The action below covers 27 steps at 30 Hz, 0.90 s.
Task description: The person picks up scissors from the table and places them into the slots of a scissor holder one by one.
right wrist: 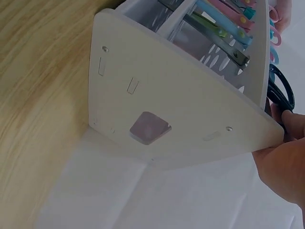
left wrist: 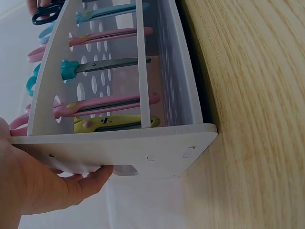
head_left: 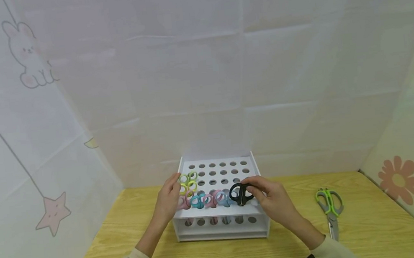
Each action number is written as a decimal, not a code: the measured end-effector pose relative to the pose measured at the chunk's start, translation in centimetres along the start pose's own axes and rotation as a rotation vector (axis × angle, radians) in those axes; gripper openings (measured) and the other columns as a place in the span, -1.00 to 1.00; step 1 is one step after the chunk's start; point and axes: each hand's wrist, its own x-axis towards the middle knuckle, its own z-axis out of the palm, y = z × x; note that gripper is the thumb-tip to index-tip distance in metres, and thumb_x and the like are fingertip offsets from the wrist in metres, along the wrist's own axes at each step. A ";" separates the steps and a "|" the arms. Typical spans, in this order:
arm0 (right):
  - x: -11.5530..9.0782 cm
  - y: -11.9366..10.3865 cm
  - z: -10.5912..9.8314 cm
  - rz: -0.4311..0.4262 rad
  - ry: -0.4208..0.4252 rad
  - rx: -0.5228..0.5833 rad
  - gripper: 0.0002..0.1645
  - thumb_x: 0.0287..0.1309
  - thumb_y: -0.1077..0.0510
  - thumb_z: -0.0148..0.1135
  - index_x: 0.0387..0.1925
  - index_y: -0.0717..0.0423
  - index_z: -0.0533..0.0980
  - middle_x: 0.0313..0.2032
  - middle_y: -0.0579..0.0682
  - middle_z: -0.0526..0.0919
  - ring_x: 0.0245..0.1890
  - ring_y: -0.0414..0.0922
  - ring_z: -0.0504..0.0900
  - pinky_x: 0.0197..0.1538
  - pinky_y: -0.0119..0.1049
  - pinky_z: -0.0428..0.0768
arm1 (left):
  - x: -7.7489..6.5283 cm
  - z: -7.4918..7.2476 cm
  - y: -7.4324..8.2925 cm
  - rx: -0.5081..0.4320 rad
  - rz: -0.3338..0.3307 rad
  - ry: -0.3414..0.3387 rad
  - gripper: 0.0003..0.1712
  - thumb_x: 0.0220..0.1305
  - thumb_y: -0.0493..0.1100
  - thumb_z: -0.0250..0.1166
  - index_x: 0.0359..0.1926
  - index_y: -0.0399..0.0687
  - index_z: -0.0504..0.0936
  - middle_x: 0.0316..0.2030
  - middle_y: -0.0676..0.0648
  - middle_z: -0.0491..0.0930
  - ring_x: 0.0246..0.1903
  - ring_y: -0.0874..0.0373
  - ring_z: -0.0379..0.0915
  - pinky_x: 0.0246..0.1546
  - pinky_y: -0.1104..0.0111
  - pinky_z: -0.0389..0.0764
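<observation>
A white tiered rack (head_left: 219,210) with rows of round holes stands on the table. My left hand (head_left: 168,201) grips its left side wall, its fingers by the wall's cutout in the left wrist view. At the front right, my right hand (head_left: 276,203) pinches the handle of black scissors (head_left: 242,200), whose blades point down into the rack's front row. Left of them, pink, teal and light blue scissors (head_left: 224,203) hang by their handles in that row. Yellow scissors (left wrist: 102,124) and green-handled scissors sit behind, along the rack's left side.
Larger grey-and-green kitchen scissors (head_left: 330,212) lie on the wood-grain table (head_left: 298,237) to the right of the rack. A pale sheet (head_left: 202,83) hangs behind, with printed side sheets left and right.
</observation>
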 end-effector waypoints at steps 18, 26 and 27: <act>0.5 -0.7 -2.1 0.112 -0.150 -0.081 -0.64 0.43 0.19 0.24 0.21 0.00 0.57 0.08 -0.14 0.68 0.00 -0.17 0.67 0.04 -0.05 0.64 | 0.1 -0.5 0.2 -0.006 0.017 0.008 -0.47 0.55 -0.13 -0.03 0.43 -0.22 0.43 0.47 -0.15 0.27 0.47 -0.16 0.05 0.45 -0.03 0.04; -0.1 1.2 -5.4 0.095 -0.050 -0.186 -0.65 0.45 0.21 0.20 0.21 -0.02 0.58 0.05 -0.15 0.68 -0.02 -0.18 0.66 0.02 -0.32 0.61 | -0.1 0.0 -0.3 -0.006 0.009 0.013 -0.47 0.55 -0.11 -0.03 0.43 -0.17 0.45 0.47 -0.13 0.27 0.47 -0.14 0.06 0.45 -0.02 0.05; -0.2 1.5 -5.9 0.095 -0.032 -0.203 -0.65 0.45 0.22 0.20 0.20 0.00 0.59 0.04 -0.14 0.69 -0.03 -0.18 0.66 0.00 -0.38 0.59 | -0.1 0.0 -0.3 -0.010 0.010 0.012 -0.47 0.55 -0.11 -0.03 0.43 -0.17 0.44 0.47 -0.14 0.27 0.47 -0.15 0.06 0.45 -0.03 0.04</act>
